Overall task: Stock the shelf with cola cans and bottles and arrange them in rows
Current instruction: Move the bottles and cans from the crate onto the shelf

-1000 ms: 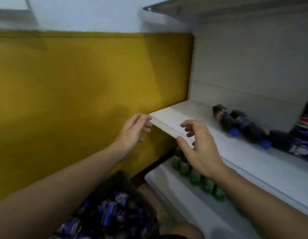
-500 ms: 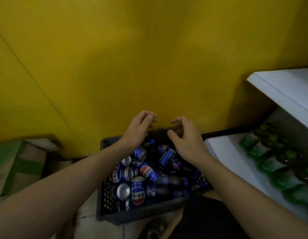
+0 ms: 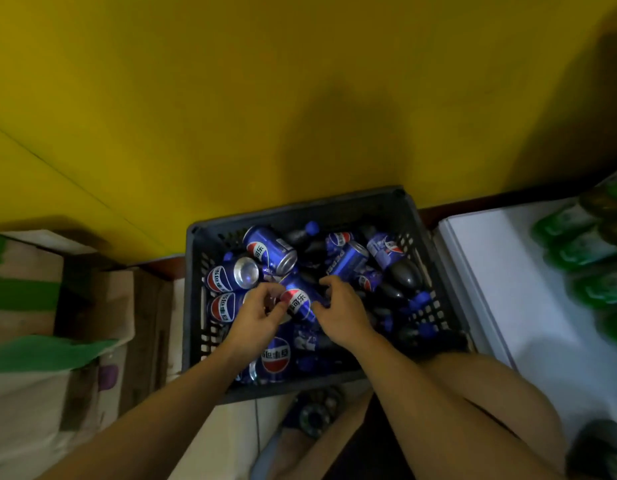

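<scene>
Just left of cans (image 3: pixel 270 249): cardboard boxes (image 3: pixel 40 393)

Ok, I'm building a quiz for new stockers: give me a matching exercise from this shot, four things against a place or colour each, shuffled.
1 centre cola can
2 crate
3 green bottles
4 cardboard boxes

A on the white shelf, far right
B left of the crate
C between left hand and right hand
D dark grey, against the yellow wall

Pairs: 1-C, 2-D, 3-A, 4-B
</scene>
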{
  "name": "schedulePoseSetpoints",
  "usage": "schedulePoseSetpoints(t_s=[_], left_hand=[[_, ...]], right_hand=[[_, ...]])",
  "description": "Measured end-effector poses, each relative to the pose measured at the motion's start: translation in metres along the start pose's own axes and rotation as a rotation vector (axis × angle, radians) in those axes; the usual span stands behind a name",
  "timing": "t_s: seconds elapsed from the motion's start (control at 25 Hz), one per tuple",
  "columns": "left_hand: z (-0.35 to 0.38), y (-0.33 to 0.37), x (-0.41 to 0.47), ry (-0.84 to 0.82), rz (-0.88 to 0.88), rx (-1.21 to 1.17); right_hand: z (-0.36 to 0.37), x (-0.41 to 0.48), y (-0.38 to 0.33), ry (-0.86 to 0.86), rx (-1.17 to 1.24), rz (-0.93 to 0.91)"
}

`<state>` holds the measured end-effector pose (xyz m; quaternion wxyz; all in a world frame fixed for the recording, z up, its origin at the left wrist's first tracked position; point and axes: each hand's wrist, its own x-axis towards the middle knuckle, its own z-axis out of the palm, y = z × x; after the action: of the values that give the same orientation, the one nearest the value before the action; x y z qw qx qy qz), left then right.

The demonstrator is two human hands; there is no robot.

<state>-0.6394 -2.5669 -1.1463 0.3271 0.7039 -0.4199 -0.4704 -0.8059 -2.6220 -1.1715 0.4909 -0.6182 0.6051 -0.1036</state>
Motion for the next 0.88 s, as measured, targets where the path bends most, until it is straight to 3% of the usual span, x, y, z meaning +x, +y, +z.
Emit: schedulePoseSetpoints(t_s=[0.16,0.28,0.48,0.64,0.76,0.88], left_hand=[[0.010,-0.038,-0.006,0.067,-0.017,0.211],[0.028,-0.049,-0.013,0.116,0.024,0.418],[0.039,-0.057,-0.003,0.123,0.035,0.588],[0.034,-0.059,-0.006,0.107,0.063,0.568],[0.021,-0.046,-0.007,0.077,0.103,0.509],[0.012,-0.023,-0.013,0.050,0.082,0.410]], right_hand=[[0.020,0.013,0.029,-0.161,-0.161,0.005],[0.025,0.019,0.029,-0.161,-0.158,0.017],[0.029,0.028,0.023,-0.162,-0.184,-0.033],[0.013,0.023,0.030,-0.168,-0.211,-0.025],[-0.002,0.016,0.026,-0.113,-0.074,0.032],[-0.019,0.005,0.009,-0.011,0.313,0.126]])
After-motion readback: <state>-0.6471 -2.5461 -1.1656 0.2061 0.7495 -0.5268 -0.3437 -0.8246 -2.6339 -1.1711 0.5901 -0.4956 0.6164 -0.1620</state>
